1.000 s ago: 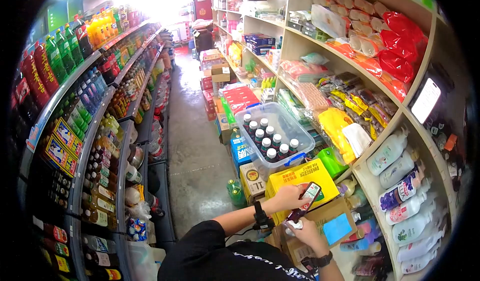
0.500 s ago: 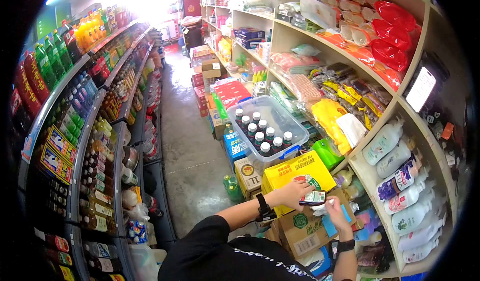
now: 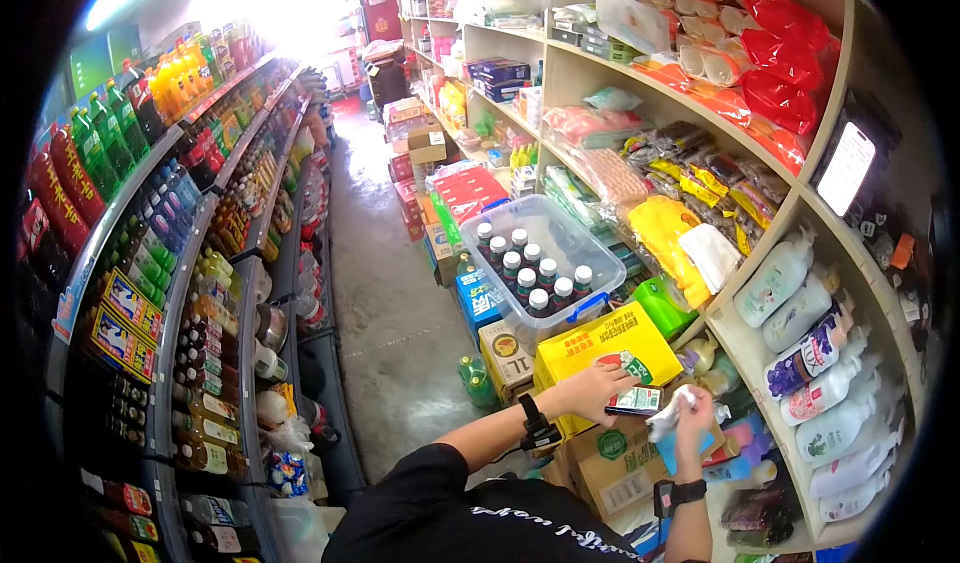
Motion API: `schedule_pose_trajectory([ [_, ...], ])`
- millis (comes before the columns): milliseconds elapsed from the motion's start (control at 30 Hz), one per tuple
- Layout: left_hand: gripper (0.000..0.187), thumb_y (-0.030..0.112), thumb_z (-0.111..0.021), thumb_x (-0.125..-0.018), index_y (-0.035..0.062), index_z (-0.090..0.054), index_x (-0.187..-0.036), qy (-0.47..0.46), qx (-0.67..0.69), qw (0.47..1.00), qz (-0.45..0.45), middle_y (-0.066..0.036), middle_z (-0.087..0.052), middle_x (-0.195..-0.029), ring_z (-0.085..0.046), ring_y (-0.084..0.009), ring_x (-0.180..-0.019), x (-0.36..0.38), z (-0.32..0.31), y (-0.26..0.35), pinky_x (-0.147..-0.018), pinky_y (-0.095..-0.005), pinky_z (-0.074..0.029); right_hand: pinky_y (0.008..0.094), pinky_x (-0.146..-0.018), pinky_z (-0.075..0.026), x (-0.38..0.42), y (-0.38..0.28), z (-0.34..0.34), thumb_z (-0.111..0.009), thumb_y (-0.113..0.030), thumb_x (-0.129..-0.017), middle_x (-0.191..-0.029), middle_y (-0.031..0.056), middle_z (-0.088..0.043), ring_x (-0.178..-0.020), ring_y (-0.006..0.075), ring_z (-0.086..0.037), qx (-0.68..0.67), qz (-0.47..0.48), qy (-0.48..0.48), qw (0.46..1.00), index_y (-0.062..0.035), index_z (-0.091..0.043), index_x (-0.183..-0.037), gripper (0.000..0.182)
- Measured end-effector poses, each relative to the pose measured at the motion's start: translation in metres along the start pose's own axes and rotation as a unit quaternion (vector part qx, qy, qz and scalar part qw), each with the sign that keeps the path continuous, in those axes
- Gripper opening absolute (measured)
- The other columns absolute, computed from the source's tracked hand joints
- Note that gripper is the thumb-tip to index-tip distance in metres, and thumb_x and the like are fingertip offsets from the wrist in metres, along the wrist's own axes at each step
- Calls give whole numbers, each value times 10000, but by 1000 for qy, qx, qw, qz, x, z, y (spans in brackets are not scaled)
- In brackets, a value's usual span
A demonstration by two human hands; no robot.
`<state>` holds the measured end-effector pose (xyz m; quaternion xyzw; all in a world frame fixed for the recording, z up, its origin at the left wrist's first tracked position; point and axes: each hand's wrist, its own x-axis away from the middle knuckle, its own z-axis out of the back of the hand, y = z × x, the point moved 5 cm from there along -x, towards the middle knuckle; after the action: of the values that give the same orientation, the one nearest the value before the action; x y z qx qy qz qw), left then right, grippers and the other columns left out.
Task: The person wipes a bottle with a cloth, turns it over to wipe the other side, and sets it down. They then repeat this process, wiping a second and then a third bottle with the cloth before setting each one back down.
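Observation:
A dark bottle with a green and white label (image 3: 636, 400) lies on its side in my left hand (image 3: 590, 391), whose fingers are wrapped round one end of it, over the yellow carton (image 3: 590, 348). Just right of the bottle, my right hand (image 3: 692, 421) pinches a crumpled white cloth (image 3: 668, 415). A brown cardboard box (image 3: 612, 463) sits below both hands. Beyond the yellow carton is a clear plastic tub (image 3: 600, 261) with a blue handle, holding several dark bottles with white caps (image 3: 538, 300).
Shelves of drinks and sauce bottles (image 3: 212, 403) line the left side. On the right, a shelf (image 3: 745, 358) holds pump bottles (image 3: 800, 328). A lit phone (image 3: 846, 169) stands against its upright. A green bottle (image 3: 477, 381) is on the aisle floor (image 3: 390, 363).
The white cloth has come away from the bottle's end, to the right, with my right hand. The whole view has shifted slightly.

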<state>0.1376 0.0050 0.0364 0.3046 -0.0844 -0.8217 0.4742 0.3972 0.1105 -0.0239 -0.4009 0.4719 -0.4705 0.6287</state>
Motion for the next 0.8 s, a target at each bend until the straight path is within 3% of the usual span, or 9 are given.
schedule_pose_trajectory([
  [100,835,401,-828,-690,31,-582,-1397,-17,6,1000,2,-197,-678,-1187,-660,-390,-1134,-3,2,0,-1028,-473,-509,279,-877,-520,-2,-36,9,-697,-12,-988,-1109,54,-659,-985,129,-626,-241,-60,14,969,-22,-629,-1189,212],
  [233,828,398,-828,-693,26,-584,-1392,-5,6,1000,-15,-197,-682,-1163,-665,-392,-1122,-3,3,1,-1027,-474,-510,289,-953,-509,9,-41,-2,-694,-24,-993,-1187,53,-651,-1088,138,-609,-154,-33,-42,987,-28,-628,-1205,223],
  [400,830,406,-825,-693,28,-593,-1395,-11,28,1000,3,-200,-691,-1151,-668,-394,-1121,-4,4,2,-1051,-466,-500,305,-805,-556,30,-7,-37,-684,-49,-1003,-1025,60,-736,-847,154,-668,24,-2,-32,999,-6,-690,-1130,134],
  [433,831,408,-824,-693,28,-594,-1396,-15,26,1000,7,-200,-692,-1151,-668,-394,-1122,-3,4,2,-1057,-465,-497,301,-847,-548,29,-4,-36,-676,-36,-1003,-1062,71,-726,-913,153,-672,-5,-60,-54,997,-5,-688,-1162,162],
  [533,827,408,-822,-696,31,-596,-1396,11,10,1000,-7,-202,-693,-1162,-665,-396,-1130,-1,5,3,-1067,-461,-492,309,-892,-543,20,-18,-22,-666,-17,-1001,-1107,86,-712,-984,152,-667,-18,-37,-20,999,-5,-679,-1210,210],
  [567,819,407,-823,-696,34,-601,-1390,7,6,1000,-10,-203,-694,-1158,-662,-394,-1138,-1,5,2,-1068,-462,-491,323,-927,-542,16,-26,-14,-656,-4,-985,-1155,89,-699,-1038,169,-666,-62,-13,10,998,-6,-668,-1270,285],
  [600,817,407,-822,-696,32,-602,-1387,5,5,1000,-11,-204,-693,-1160,-661,-394,-1139,-1,3,1,-1066,-463,-492,324,-928,-545,12,-43,-11,-657,-8,-981,-1165,86,-699,-1035,171,-668,-182,-75,-6,980,-8,-665,-1282,301],
  [700,809,401,-821,-694,27,-606,-1379,0,9,1000,-8,-207,-690,-1167,-659,-396,-1138,-2,1,-2,-1055,-467,-498,315,-915,-546,2,-60,-8,-662,-41,-984,-1147,59,-710,-1019,166,-680,-440,-210,-89,868,-14,-673,-1315,333],
  [800,800,388,-823,-691,22,-609,-1370,-7,27,1000,-1,-209,-684,-1177,-657,-402,-1129,-1,-4,-3,-1033,-469,-511,291,-899,-530,6,-37,-21,-698,-82,-990,-1120,51,-730,-1004,142,-677,-212,-167,-129,954,7,-687,-1305,328],
])
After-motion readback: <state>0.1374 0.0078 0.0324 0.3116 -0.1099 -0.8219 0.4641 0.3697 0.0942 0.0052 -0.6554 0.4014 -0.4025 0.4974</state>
